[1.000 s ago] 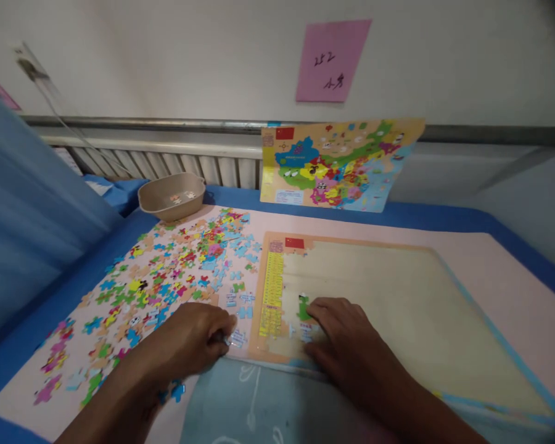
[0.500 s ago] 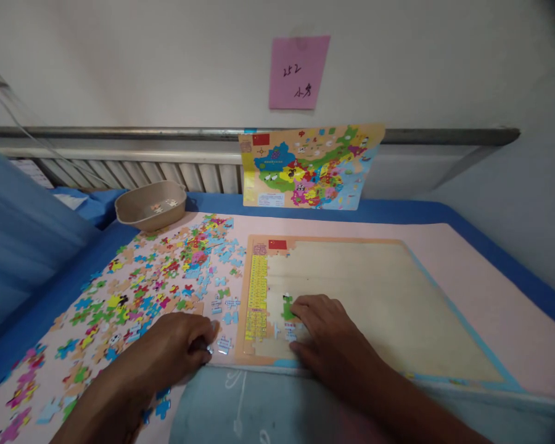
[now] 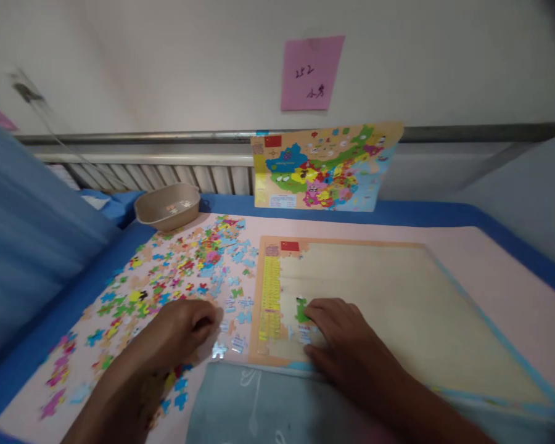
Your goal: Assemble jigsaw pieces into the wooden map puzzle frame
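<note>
My right hand (image 3: 346, 342) lies flat on the lower left corner of the wooden puzzle board (image 3: 388, 290), fingers stretched over a few placed pieces, fingertips beside a green piece (image 3: 300, 309). The board's left edge carries a yellow text strip (image 3: 271, 296) and a red flag (image 3: 290, 246). My left hand (image 3: 182, 327) rests on the pink mat (image 3: 499, 277) left of the board, fingers curled; what they hold is hidden. A pale blue piece (image 3: 219, 349) lies just right of it. Several loose coloured pieces (image 3: 176, 271) are spread beyond it.
A finished map picture (image 3: 324, 166) leans against the rail at the back. A beige bowl (image 3: 169, 206) with a few pieces stands at the back left. A pink note (image 3: 311, 73) hangs on the wall. Blue fabric (image 3: 23, 246) rises at the left.
My left hand has drawn back to the left, away from the board's corner, leaving a pale blue piece on the mat. My right hand stays on the board. The camera swung slightly.
</note>
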`<state>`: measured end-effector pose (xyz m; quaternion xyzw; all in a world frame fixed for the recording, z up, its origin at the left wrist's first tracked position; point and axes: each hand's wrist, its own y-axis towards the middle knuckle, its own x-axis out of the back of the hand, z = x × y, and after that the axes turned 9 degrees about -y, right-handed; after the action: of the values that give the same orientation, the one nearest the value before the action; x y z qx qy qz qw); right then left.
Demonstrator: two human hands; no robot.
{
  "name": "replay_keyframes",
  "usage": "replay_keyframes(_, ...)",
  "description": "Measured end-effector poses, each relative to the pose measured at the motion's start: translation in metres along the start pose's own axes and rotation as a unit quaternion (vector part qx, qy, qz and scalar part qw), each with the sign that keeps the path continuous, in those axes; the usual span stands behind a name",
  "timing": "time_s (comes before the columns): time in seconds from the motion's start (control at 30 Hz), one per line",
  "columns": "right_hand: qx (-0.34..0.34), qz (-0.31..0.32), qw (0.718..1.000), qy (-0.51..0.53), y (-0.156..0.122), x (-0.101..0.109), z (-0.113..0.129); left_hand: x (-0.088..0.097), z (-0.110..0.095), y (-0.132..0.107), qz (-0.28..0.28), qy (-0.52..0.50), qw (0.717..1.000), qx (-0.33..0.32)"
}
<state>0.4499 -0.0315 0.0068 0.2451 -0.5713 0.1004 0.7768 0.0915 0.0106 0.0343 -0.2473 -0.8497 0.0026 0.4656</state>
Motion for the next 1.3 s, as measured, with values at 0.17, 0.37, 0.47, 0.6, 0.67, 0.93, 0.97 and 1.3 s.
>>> replay_keyframes(0.17,0.06,-0.066,0.994,-0.059,-0.001,-0.009,-0.009,0.004,-0.005,0.001,-0.01,0.01,1.0,0.017)
replay_keyframes(0.37,0.055,-0.057,0.995,-0.063,-0.002,-0.012,-0.013,0.005,-0.006,0.001,-0.009,-0.002,1.0,0.003)
replay_keyframes(0.47,0.05,-0.044,0.996,-0.059,-0.002,-0.013,-0.013,0.005,-0.007,0.0,-0.008,-0.003,1.0,0.005)
replay_keyframes(0.6,0.038,-0.028,0.997,-0.054,-0.001,-0.013,-0.014,0.005,-0.009,0.0,-0.009,0.004,1.0,0.009)
replay_keyframes(0.67,0.029,-0.019,0.998,-0.052,-0.001,-0.014,-0.014,0.005,-0.011,0.0,-0.008,0.011,1.0,0.014)
replay_keyframes(0.93,0.059,-0.052,0.994,-0.073,0.0,-0.014,-0.013,0.005,-0.009,0.001,-0.005,0.013,1.0,0.005)
replay_keyframes(0.97,0.059,-0.054,0.994,-0.073,0.0,-0.014,-0.013,0.005,-0.008,0.001,-0.005,0.01,1.0,0.003)
replay_keyframes(1.3,0.048,-0.049,0.996,-0.054,-0.002,-0.017,-0.018,0.004,-0.009,0.001,-0.012,0.025,1.0,0.01)
